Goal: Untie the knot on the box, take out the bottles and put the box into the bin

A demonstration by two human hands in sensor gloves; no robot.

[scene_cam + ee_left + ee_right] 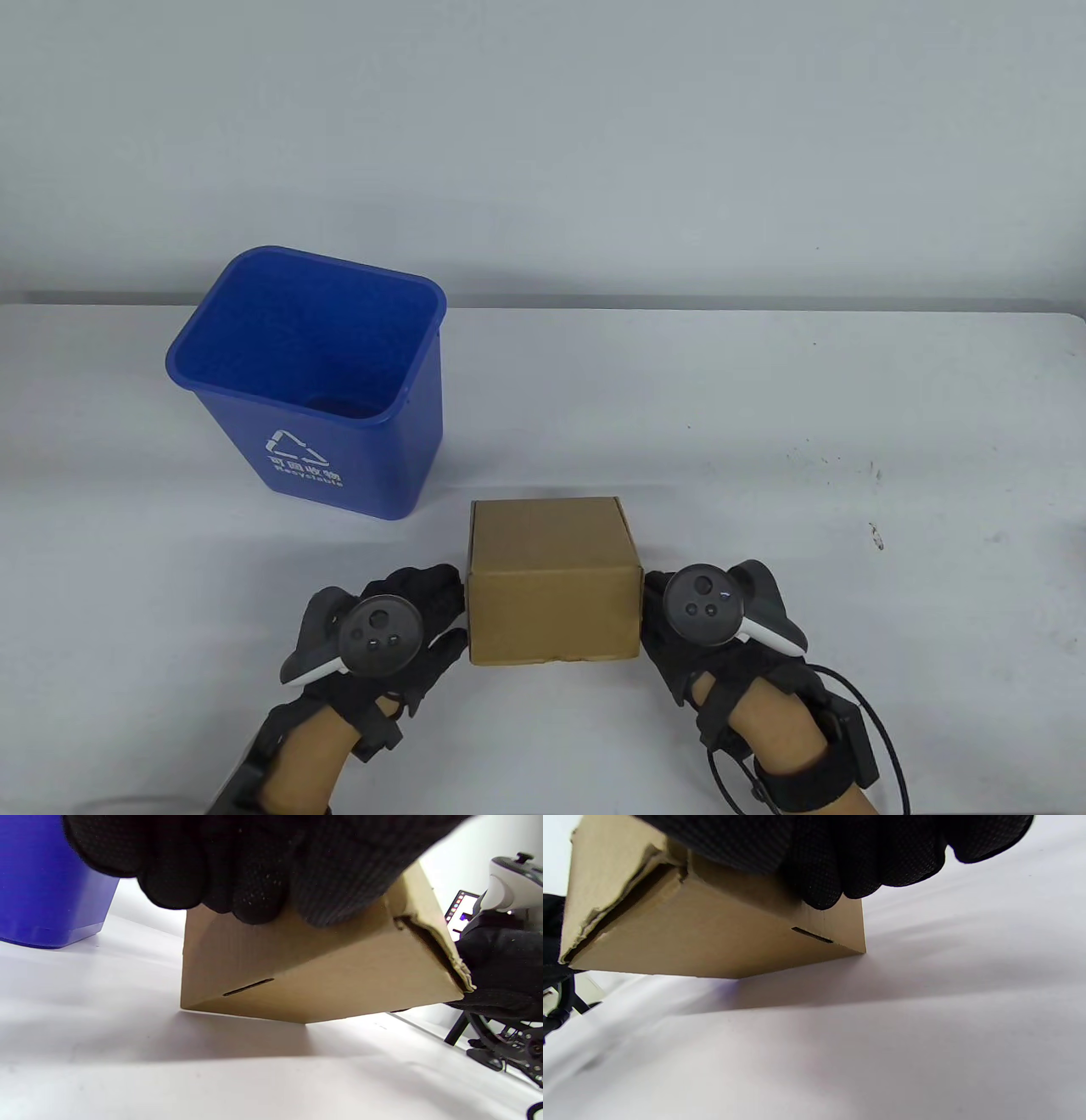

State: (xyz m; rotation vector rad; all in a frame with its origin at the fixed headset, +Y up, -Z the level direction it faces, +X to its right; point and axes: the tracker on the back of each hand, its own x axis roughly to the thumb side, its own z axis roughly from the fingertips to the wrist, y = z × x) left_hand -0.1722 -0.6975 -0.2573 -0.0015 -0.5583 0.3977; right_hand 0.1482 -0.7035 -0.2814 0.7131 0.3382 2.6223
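At the near edge of the table (764, 382), both gloved hands flank the cardboard box (553, 586). The left hand (399, 624) presses its fingers against the box's left side; the right hand (679, 628) does the same on the right side, w/ a tracker on the back of each. From the wrist views the fingers lie over the side walls and bear inward, so it reads as a squeeze between two hands rather than a pinch; whether the thumbs hook round an edge, can't tell.

The box is tilted: in both wrist views its near bottom edge is off the tabletop while the far bottom edge looks to touch it. Prob. the two-sided hold is there because the box is too wide for one hand, and the tilt suggests a lift starting. The lid looks closed from above; no string, knot or bottles visible anywhere, so I'd judge the task is at its last step, box to bin.

Farther back and to the left stands the blue recycling bin (280, 424), upright, mouth open, near the box but not touching. Its spot makes for a short carry up and left over the rim.
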